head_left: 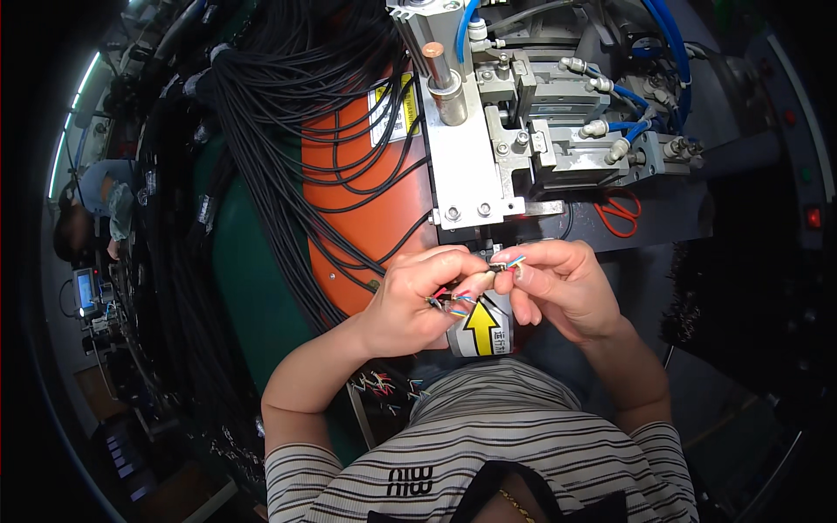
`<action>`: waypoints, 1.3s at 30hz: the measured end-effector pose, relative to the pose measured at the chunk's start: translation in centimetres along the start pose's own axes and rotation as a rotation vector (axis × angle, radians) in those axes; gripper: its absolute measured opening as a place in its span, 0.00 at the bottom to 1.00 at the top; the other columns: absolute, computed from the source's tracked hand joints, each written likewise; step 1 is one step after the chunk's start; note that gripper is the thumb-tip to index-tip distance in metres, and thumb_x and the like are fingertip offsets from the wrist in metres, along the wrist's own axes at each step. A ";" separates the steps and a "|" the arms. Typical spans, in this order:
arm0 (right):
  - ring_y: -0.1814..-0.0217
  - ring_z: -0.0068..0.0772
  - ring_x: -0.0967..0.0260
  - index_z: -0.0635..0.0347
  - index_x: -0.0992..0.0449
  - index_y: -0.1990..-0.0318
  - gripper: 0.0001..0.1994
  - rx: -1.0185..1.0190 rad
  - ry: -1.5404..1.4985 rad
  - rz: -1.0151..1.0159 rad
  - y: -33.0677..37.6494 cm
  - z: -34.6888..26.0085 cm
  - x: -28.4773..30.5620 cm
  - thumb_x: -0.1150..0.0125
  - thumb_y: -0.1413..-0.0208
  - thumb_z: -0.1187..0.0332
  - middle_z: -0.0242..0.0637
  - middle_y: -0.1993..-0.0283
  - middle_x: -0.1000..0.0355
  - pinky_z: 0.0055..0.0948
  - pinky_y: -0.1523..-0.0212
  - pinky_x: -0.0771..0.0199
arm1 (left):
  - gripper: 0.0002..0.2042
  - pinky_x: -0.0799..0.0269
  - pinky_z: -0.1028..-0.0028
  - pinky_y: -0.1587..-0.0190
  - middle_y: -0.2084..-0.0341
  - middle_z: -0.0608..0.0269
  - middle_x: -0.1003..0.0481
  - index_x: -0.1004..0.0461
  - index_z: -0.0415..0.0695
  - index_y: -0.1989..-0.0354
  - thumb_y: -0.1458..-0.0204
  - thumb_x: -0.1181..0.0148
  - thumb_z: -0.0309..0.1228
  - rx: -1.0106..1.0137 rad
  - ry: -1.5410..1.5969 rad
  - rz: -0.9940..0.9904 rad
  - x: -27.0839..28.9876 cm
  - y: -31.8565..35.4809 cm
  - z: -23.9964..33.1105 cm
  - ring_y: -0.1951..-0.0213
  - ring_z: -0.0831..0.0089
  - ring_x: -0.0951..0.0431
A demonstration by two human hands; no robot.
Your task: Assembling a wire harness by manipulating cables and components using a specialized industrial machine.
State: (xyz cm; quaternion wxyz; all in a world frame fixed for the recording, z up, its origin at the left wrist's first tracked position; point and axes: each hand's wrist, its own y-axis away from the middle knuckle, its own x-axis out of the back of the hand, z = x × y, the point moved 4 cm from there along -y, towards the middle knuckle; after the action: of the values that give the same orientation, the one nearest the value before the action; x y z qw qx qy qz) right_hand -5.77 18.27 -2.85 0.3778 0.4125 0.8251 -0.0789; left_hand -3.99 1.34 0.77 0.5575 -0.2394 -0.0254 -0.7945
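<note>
My left hand (pixel 410 301) is closed, its thumb and forefinger pinching a thin dark piece whose kind I cannot make out. Several thin coloured wires (pixel 459 311) stick out beneath its fingers. Touching it fingertip to fingertip, my right hand (pixel 568 286) pinches the short coloured wire ends (pixel 516 261), red, blue and white among them. Both hands are in front of the metal machine's near edge, over a white label with a yellow arrow (pixel 481 331). Fingers hide part of what lies between them.
A pneumatic machine (pixel 462 166) with blue hoses stands ahead. Bundled black cables (pixel 261 131) cross the orange panel (pixel 375 200) at left. Orange-handled scissors (pixel 618 214) lie right of the machine. More wire ends (pixel 384 385) hang by my left forearm. Another person (pixel 100 196) is far left.
</note>
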 end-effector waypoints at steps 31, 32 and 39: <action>0.79 0.41 0.30 0.65 0.26 0.68 0.03 0.557 1.485 0.243 -0.2 -1.2 -0.6 0.38 0.49 0.78 0.40 0.73 0.29 0.33 0.78 0.32 | 0.30 0.28 0.67 0.71 0.69 0.58 0.30 0.26 0.34 0.52 0.74 0.40 0.15 -0.089 -0.615 -0.074 -0.5 0.8 0.8 0.71 0.62 0.26; 0.79 0.41 0.30 0.65 0.26 0.68 0.03 0.564 1.479 0.250 -0.2 -1.1 -0.7 0.39 0.49 0.78 0.40 0.73 0.29 0.33 0.78 0.32 | 0.30 0.29 0.67 0.71 0.69 0.58 0.30 0.26 0.34 0.52 0.74 0.40 0.16 -0.099 -0.609 -0.072 -0.4 0.8 0.9 0.71 0.62 0.27; 0.78 0.42 0.30 0.64 0.25 0.68 0.03 0.597 1.460 0.267 -0.3 -1.1 -0.6 0.38 0.49 0.78 0.40 0.73 0.29 0.34 0.77 0.32 | 0.28 0.31 0.67 0.73 0.72 0.59 0.33 0.26 0.34 0.51 0.70 0.38 0.19 -0.142 -0.598 -0.037 -0.4 0.6 0.8 0.73 0.63 0.29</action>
State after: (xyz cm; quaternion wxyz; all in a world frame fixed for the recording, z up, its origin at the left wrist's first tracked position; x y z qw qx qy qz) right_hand -6.36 18.20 -1.66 -0.3777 0.5392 0.7517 0.0396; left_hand -3.04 1.73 1.18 0.4926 -0.5005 -0.1374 -0.6986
